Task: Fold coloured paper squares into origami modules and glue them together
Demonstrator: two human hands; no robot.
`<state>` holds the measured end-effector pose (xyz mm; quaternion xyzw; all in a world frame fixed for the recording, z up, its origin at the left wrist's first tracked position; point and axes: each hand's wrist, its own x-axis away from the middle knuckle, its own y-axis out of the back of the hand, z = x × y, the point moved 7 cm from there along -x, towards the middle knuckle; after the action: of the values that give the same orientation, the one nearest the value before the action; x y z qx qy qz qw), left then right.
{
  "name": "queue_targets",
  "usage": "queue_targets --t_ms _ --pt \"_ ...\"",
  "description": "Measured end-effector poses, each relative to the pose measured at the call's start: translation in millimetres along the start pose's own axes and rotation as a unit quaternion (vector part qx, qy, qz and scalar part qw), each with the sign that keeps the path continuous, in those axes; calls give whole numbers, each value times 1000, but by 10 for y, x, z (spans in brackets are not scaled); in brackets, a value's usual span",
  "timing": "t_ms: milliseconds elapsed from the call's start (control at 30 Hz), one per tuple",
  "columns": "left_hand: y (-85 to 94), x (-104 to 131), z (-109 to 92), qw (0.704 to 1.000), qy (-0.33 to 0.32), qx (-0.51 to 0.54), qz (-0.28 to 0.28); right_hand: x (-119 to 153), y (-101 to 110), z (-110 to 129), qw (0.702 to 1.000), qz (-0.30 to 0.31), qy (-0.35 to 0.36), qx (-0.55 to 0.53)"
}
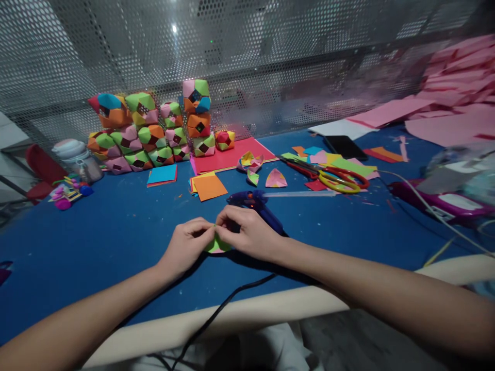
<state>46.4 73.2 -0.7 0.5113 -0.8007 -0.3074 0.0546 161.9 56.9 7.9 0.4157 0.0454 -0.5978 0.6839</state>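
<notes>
A small green paper piece with a pink lower edge [218, 245] is pinched between both hands, low over the blue table. My left hand [189, 239] grips its left side near the top between thumb and fingers. From the right, my right hand [245, 232] pinches the same piece, fingertips close to the left ones. Just behind the right hand lies a blue glue gun [266, 214] with a clear glue stick in its back. Farther back are a folded pink and yellow paper piece [276, 178] and a small flower-like paper assembly [250, 162].
Stacked paper balls [149, 135] stand at the back left, beside a jar [75, 157]. Square papers [209, 186] lie ahead. Scissors [340, 181], paper scraps and a phone [345, 147] are at right. A black cable [232, 296] crosses the table's front edge [294, 306].
</notes>
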Motion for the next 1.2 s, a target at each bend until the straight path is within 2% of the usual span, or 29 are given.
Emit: queue_targets --t_ms 167,433,500,567,633,667,733,833,900,1000,1100,1200 --pt "-23 20 -51 999 -39 -21 2 -4 -9 54 999 7 20 41" --pt "-37 28 -118 998 -52 -24 8 -6 -13 107 994 37 48 94" --pt "-4 5 -46 1000 -20 -2 -10 -18 66 203 991 33 73 103" --pt "41 -26 100 997 40 58 -43 -16 212 358 989 22 108 103" --pt "73 -53 268 980 99 150 -84 9 385 487 987 34 122 104" --pt "77 -63 340 968 120 197 -101 35 458 518 985 60 120 112" --pt "68 -81 435 943 145 273 -122 110 589 442 975 127 74 165" --pt "39 -98 465 924 158 325 -121 274 763 111 948 208 -16 241" --pt "35 -100 446 920 157 338 -120 332 894 -103 938 180 -51 293" --pt "49 -97 431 923 156 329 -124 331 951 -275 932 129 -68 331" --pt "81 -94 441 937 153 285 -136 238 889 -340 931 107 -102 333" --pt "100 -96 445 940 140 277 -144 134 744 -425 933 134 -164 291"
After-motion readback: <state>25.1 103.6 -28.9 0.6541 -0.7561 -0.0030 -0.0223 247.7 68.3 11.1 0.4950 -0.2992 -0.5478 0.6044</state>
